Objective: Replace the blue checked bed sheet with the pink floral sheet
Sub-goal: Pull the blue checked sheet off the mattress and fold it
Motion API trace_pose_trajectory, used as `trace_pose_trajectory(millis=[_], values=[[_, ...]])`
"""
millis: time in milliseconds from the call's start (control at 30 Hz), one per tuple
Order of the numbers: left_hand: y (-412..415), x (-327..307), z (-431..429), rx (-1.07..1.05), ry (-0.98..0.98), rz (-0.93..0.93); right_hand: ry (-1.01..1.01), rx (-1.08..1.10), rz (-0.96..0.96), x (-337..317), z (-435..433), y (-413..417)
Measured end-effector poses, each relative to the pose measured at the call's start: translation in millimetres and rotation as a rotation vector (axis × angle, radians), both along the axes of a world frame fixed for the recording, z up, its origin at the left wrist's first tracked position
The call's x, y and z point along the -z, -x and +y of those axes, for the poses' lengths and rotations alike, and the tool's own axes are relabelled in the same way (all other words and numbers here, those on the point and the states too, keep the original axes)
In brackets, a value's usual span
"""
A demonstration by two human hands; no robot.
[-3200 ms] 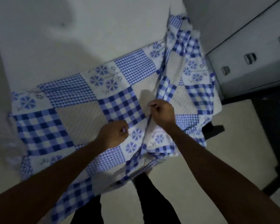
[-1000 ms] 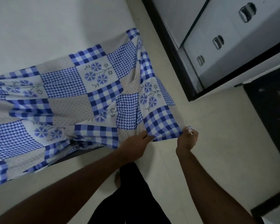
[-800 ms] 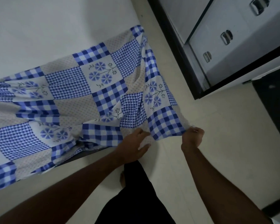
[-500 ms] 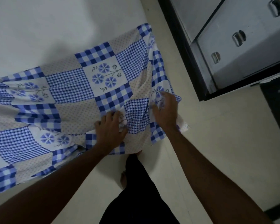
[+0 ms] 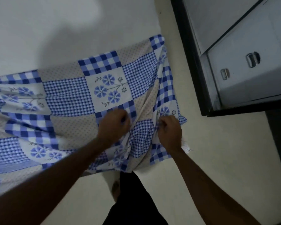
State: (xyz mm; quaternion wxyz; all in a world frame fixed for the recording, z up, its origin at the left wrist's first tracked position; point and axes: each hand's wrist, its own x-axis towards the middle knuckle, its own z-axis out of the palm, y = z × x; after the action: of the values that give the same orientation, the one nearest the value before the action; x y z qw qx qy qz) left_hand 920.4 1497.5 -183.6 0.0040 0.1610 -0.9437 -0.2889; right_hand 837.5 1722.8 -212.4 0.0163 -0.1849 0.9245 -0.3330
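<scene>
Blue checked sheet [image 5: 68, 95] | left hand [image 5: 113, 125] fingers grasp it | right hand [image 5: 169, 132] fingers likewise

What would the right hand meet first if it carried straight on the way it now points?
The right hand points up the picture, so it would meet more of the blue checked sheet it grips, the flowered square just past its knuckles; depth is unclear.

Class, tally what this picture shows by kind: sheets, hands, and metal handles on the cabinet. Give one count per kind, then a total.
Sheets: 1, the blue checked sheet
Hands: 2, left hand and right hand, both gripping the sheet
Handles: 2, lower handle and upper handle
Total: 5
</scene>
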Motion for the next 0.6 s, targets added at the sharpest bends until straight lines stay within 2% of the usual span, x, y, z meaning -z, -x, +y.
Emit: trace_pose_trajectory(millis=[100, 200, 267, 400, 500, 600], values=[[79.6, -0.5, -39.8, -0.117, 0.046, 0.096, 0.054, 0.012, 0.07, -11.2, -47.6, 63.1], [149.1, 3.0, -70.5, -0.109, 0.123, 0.091, 0.088, -0.084, 0.038, -4.8, -101.3, 149.2], [188.4, 9.5, -86.2, -0.058, 0.188, 0.044, -0.025, -0.186, 0.098, 4.6, -130.9, 203.5], [241.7, 17.0, -94.9, 0.015, 0.204, -0.21, -0.443, -0.354, 0.136, -3.0, -172.5, 276.3], [258.4, 17.6, -94.4, -0.021, 0.246, -0.26, -0.518, -0.436, 0.118, -19.2, -180.3, 305.7], [269.0, 10.9, -95.5, 0.022, 0.096, -0.252, -0.66, -0.48, 0.031, -29.6, -175.1, 321.9]])
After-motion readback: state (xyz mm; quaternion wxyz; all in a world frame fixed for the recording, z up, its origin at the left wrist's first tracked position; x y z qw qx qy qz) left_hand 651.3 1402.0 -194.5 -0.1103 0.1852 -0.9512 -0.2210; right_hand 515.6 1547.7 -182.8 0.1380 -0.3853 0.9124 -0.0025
